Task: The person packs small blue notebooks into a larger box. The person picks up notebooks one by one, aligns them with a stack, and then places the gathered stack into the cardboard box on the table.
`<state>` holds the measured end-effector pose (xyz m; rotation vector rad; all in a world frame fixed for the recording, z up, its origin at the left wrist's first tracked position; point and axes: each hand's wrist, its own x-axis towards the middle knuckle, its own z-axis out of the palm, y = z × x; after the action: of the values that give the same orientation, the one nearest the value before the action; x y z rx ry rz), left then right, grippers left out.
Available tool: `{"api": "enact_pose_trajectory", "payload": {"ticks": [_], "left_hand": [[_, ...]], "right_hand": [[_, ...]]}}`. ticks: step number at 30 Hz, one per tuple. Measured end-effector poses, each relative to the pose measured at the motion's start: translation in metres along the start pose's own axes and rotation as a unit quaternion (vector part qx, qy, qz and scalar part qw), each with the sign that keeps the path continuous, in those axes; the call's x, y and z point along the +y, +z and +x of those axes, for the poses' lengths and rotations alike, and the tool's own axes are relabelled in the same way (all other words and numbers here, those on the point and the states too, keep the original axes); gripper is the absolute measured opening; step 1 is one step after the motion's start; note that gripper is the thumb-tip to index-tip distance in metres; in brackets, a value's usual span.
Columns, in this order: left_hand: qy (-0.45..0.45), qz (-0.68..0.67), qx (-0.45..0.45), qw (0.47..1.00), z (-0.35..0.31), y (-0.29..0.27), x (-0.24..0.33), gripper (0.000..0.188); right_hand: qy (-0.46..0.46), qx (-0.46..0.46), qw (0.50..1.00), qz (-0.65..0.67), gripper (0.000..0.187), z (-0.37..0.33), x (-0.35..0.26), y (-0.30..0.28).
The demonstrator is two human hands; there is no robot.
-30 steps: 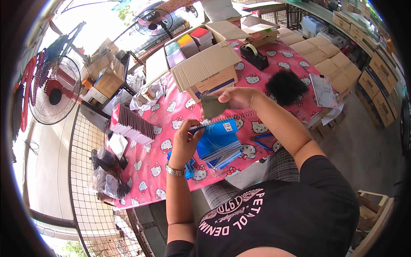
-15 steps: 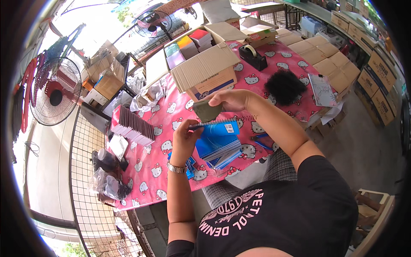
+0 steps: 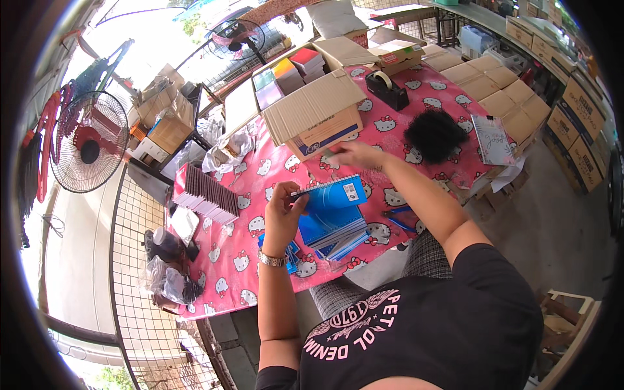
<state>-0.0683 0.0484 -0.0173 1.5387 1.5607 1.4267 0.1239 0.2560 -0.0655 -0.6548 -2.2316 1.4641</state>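
Observation:
My left hand point(image 3: 286, 207) is closed in a pinch on the spiral-edged end of a blue notebook point(image 3: 333, 194), held tilted above the table. Below it lies a stack of similar blue notebooks point(image 3: 338, 235). Just beyond the notebook, near the cardboard box, my right hand point(image 3: 356, 156) is blurred by motion. Its fingers cannot be made out well enough to tell what they hold. More small blue pieces point(image 3: 292, 259) lie beside my left wrist, and blue-handled pliers point(image 3: 401, 220) rest right of the stack.
An open carton point(image 3: 318, 123) of colourful notebooks stands at the back. Behind my right hand sit a tape dispenser point(image 3: 387, 90) and a black bristly heap point(image 3: 434, 135). A row of maroon-covered books point(image 3: 205, 195) is on the left, a grey-covered notebook point(image 3: 491, 139) far right.
My right hand has moved slightly up and away from the notebook's spiral edge. The dark olive piece it held is no longer distinguishable. My left hand keeps its pinch on the notebook.

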Motion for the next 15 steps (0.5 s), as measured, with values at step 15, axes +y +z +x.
{"api": "enact_pose_trajectory", "payload": {"ticks": [15], "left_hand": [[-0.066, 0.053, 0.053, 0.995, -0.026, 0.006, 0.005, 0.025]], "right_hand": [[0.132, 0.218, 0.909, -0.33, 0.055, -0.202, 0.117, 0.1]]}}
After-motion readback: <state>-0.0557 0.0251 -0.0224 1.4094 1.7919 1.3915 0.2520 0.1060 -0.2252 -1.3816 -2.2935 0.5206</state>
